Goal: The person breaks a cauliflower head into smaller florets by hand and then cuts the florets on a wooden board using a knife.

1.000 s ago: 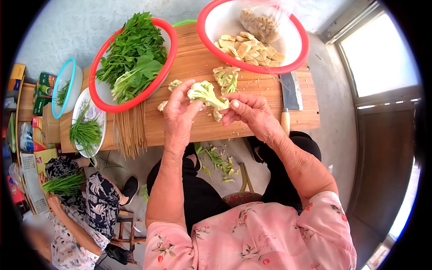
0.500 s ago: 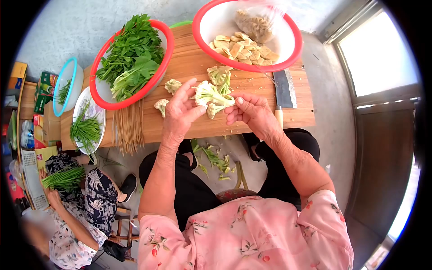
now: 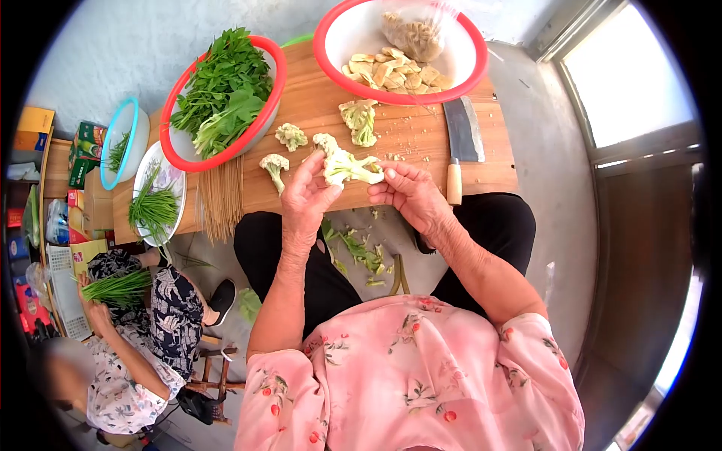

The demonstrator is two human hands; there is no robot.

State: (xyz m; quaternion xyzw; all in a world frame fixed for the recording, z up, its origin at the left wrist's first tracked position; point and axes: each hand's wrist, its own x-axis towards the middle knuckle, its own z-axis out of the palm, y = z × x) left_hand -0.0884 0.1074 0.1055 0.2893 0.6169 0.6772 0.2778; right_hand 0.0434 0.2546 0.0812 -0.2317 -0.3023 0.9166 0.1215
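A pale cauliflower piece (image 3: 347, 168) is held between my two hands over the near edge of the wooden table (image 3: 301, 113). My left hand (image 3: 307, 194) grips its florets with thumb and fingers. The thumb and fingertips of my right hand (image 3: 410, 192) pinch the stem end. On the table beyond lie a larger cauliflower piece (image 3: 359, 122) and two smaller ones, a floret (image 3: 291, 136) and a floret with a stem (image 3: 274, 167). To the right rests a cleaver (image 3: 463, 129), its wooden handle toward me.
Leafy greens fill a red-rimmed bowl (image 3: 173, 143); another bowl (image 3: 477, 56) holds sliced pieces and a bag. Wooden skewers (image 3: 219, 199), a white plate (image 3: 179, 180) and a blue-rimmed bowl (image 3: 135, 139) stand left. A person (image 3: 135, 353) holds green stalks. Trimmings (image 3: 362, 252) litter the floor.
The view has shifted, so the table's things sit further left. The cauliflower piece has turned between my hands, and both hands still hold it.
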